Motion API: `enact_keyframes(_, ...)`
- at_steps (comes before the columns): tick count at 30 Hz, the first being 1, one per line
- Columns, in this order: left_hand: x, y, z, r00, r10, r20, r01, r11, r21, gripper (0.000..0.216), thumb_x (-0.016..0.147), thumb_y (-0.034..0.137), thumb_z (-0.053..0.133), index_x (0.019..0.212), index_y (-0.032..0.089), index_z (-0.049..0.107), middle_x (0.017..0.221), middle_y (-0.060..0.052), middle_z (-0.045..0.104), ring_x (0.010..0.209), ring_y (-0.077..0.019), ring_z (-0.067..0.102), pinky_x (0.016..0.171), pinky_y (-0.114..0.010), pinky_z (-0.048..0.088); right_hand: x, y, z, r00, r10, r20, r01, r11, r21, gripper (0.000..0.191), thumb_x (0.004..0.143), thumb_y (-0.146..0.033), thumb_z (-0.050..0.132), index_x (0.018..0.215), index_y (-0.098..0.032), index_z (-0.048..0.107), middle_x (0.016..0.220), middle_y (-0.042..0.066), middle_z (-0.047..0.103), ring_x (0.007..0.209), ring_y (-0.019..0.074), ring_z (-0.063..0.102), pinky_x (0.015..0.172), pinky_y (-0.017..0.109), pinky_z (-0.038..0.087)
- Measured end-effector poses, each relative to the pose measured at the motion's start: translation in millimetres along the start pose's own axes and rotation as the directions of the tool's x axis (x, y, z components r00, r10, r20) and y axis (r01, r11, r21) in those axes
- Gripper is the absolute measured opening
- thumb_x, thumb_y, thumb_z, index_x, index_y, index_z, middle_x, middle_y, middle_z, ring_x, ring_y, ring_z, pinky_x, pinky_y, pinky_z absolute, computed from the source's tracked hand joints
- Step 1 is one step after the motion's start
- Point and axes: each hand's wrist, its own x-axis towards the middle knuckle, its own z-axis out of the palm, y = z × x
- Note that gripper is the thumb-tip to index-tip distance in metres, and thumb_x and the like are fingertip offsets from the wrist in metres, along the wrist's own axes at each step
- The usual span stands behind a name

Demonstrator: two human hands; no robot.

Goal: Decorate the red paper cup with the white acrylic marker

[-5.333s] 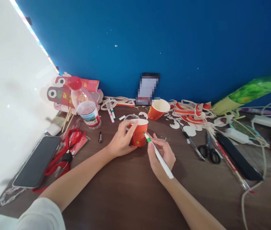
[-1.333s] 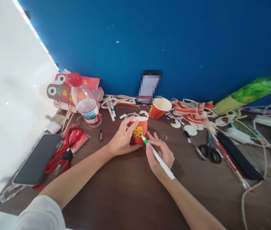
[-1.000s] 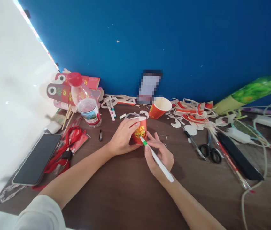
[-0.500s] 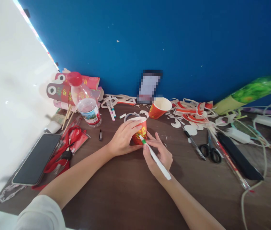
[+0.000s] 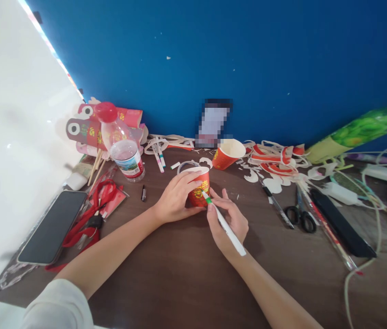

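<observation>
My left hand (image 5: pixel 177 194) is wrapped round the left side of a red paper cup (image 5: pixel 204 179) with yellow characters, which stands upright on the dark table. Between the fingers of my right hand (image 5: pixel 229 224) is a white marker (image 5: pixel 227 227) with a green band. Its tip points up and left at the cup's front; whether it touches the paper I cannot tell. A second red paper cup (image 5: pixel 226 157), tilted, sits just behind to the right. Near it lies a small green-and-white marker cap (image 5: pixel 175 166).
On the left are a plastic bottle (image 5: pixel 125 155), a phone (image 5: pixel 51 228) and a red lanyard (image 5: pixel 84 224). To the right lie a black pen (image 5: pixel 279 205), scissors (image 5: pixel 299 217), paper scraps (image 5: pixel 275 164) and a white cable (image 5: pixel 347 292). A blurred-out phone (image 5: pixel 213 123) leans on the blue wall.
My right hand has shifted slightly to the right, and the marker's tip has moved a little up and right across the cup's front. My left hand and the cup stay put.
</observation>
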Motion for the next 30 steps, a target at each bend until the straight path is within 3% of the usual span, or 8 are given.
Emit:
enact_keyframes(10,-0.5,-0.3,0.6,1.000,-0.026,0.004,0.026,1.000,-0.014,0.073,0.074,0.042,0.071,0.133,0.021,0.031,0.129,-0.016,0.054,0.123,-0.0265,0.052,0.100,-0.046,0.045,-2.0,2.0,-0.7,0.999,0.047,-0.012,-0.046,0.998,0.050,0.016,0.078,-0.005,0.060,0.090,-0.016,0.058,0.095,0.004,0.069,0.096,0.0225,0.070,0.108,0.054,0.043)
enact_keyframes(22,0.6,0.2,-0.1,1.000,-0.021,0.009,0.021,1.000,-0.007,0.073,0.073,0.040,0.072,0.131,0.018,0.033,0.128,-0.017,0.054,0.123,-0.0265,0.051,0.099,-0.044,0.046,-2.5,4.3,-0.6,0.998,0.062,-0.028,-0.059,0.991,0.117,0.017,0.079,-0.005,0.058,0.091,-0.017,0.057,0.099,0.004,0.069,0.096,0.0208,0.070,0.109,0.053,0.043)
enact_keyframes(30,-0.3,0.3,0.3,1.000,-0.029,0.011,0.029,0.999,-0.016,0.071,0.073,0.039,0.072,0.130,0.019,0.034,0.129,-0.016,0.053,0.124,-0.0261,0.050,0.101,-0.045,0.044,-2.1,3.3,0.0,0.995,0.097,-0.020,-0.096,0.994,0.043,0.015,0.080,-0.010,0.060,0.093,-0.018,0.059,0.096,0.003,0.070,0.095,0.0192,0.070,0.109,0.051,0.043)
